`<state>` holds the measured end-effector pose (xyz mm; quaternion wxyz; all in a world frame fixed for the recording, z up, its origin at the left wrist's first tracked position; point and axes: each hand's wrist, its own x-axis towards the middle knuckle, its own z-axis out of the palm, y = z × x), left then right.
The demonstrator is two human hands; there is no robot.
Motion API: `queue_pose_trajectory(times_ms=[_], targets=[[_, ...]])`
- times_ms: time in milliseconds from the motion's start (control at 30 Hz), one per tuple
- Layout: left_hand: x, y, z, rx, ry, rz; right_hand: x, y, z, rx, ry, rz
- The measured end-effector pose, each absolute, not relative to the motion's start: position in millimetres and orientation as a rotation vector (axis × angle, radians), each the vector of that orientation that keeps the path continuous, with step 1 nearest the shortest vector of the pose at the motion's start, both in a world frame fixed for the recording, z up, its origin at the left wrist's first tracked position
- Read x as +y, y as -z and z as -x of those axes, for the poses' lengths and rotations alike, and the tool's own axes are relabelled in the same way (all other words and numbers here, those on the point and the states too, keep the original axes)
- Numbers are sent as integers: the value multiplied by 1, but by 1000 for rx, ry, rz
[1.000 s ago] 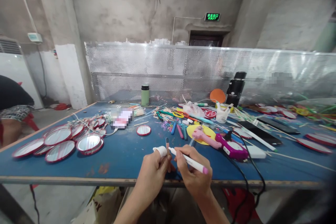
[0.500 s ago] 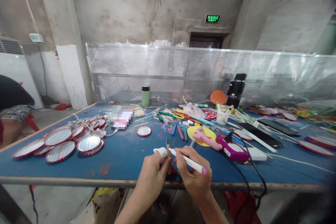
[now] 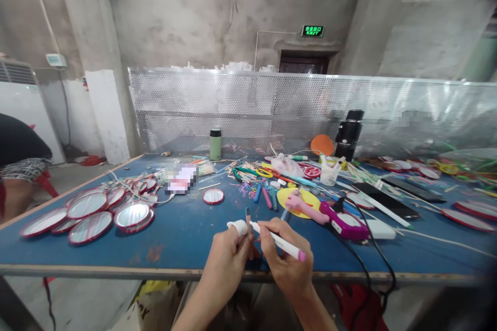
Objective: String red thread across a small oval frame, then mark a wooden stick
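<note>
My left hand point(image 3: 227, 257) is closed around a thin upright stick point(image 3: 247, 215) with a dark tip; its forefinger wears a white wrap point(image 3: 238, 227). My right hand point(image 3: 285, 261) grips a white marker with a pink end point(image 3: 280, 241), tip pointing at the stick. Both hands hover over the near edge of the blue table point(image 3: 182, 227).
Several red-rimmed round mirrors point(image 3: 132, 214) lie at left, one smaller point(image 3: 213, 196) mid-table. A pink and purple glue gun point(image 3: 328, 212) with a black cord lies right of my hands. Green bottle point(image 3: 215, 144), black bottle point(image 3: 349, 133), coloured sticks, perforated metal screen behind. A person point(image 3: 17, 158) bends at far left.
The hands keep their hold and stay almost still. The view has tilted up slightly.
</note>
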<state>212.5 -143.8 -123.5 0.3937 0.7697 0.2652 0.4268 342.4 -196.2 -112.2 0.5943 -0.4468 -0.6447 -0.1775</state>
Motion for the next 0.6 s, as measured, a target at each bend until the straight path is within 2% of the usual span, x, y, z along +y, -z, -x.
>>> queue_pose_trajectory(times_ms=[600], targets=[[-144,122,-211,667,-1101,-1950,-197,115,-343,-1427,428,1055]])
